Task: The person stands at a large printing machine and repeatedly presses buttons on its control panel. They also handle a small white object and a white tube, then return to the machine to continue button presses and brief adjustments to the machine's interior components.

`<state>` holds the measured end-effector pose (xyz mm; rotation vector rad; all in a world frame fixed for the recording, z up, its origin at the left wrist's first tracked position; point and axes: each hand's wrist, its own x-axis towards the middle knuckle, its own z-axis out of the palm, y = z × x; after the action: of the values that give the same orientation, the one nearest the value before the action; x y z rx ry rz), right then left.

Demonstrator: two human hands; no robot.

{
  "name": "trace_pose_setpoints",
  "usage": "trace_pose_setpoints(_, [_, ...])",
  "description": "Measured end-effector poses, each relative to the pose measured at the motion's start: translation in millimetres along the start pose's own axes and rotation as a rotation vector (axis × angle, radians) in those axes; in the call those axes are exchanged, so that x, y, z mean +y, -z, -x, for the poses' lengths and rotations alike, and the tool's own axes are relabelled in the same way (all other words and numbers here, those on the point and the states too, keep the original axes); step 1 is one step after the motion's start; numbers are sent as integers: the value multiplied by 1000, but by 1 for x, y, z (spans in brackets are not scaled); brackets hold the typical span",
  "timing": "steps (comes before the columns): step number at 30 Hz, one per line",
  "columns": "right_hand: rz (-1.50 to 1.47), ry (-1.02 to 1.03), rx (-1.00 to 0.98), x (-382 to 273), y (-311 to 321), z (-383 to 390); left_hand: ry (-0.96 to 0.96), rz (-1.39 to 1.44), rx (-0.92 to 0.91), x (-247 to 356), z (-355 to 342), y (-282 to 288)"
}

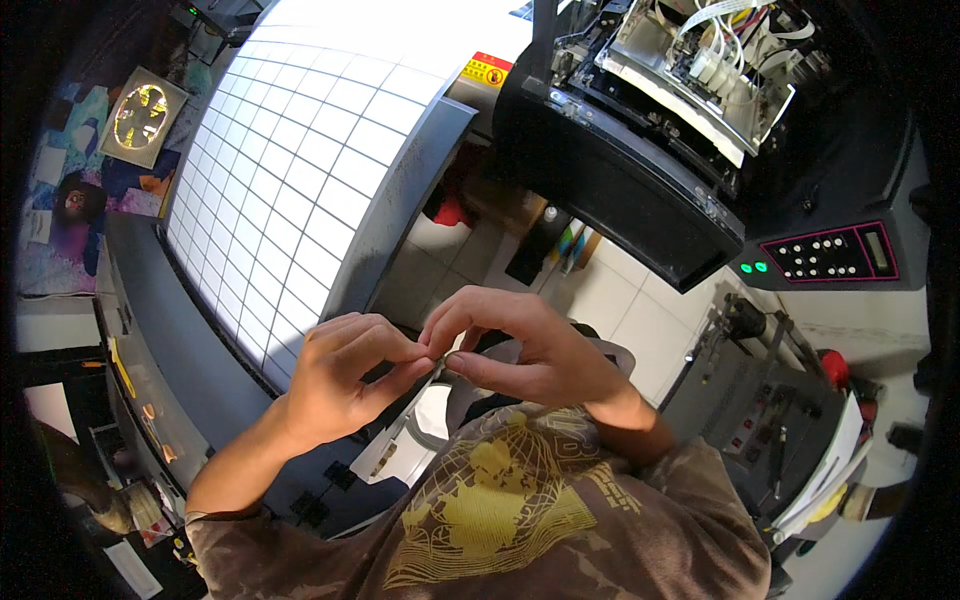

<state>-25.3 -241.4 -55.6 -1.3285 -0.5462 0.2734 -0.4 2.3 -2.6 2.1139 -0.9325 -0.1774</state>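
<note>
- Left hand [350, 372]: in the middle of the scene, its thumb and forefinger brought almost together in a pinch, the other fingers curled.
- Right hand [530, 345]: just to the right, forefinger arched over and thumb stretched leftward, the tips meeting those of the left hand.
- Tiny greyish sliver [440, 367]: at the spot where the fingertips meet (too small to name); I cannot tell which hand has hold of it, or how firmly.
- Bright white panel [290, 160]: far left of the hands, ruled with dark grid lines, a grey edge along its right side.
- Black machine [620, 190]: far right, with bundled wires [725, 50] exposed on top.
- Control panel [828, 253]: on the right, pink-bordered, with pale keys and two green buttons beside it.
- Fan [141, 117]: far left, in a pale square frame.
- Tiled floor [610, 290]: beyond the right hand, pale.
- Brown shirt [560, 530]: nearest, printed with a yellow globe.
</note>
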Motion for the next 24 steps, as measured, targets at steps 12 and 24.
trace_pose_setpoints(12, [-51,14,44,4,-13,6,5,75,-19,4,6,-3])
trace_pose_setpoints(24, [104,94,104,-11,-26,11,120,170,-94,8,10,-3])
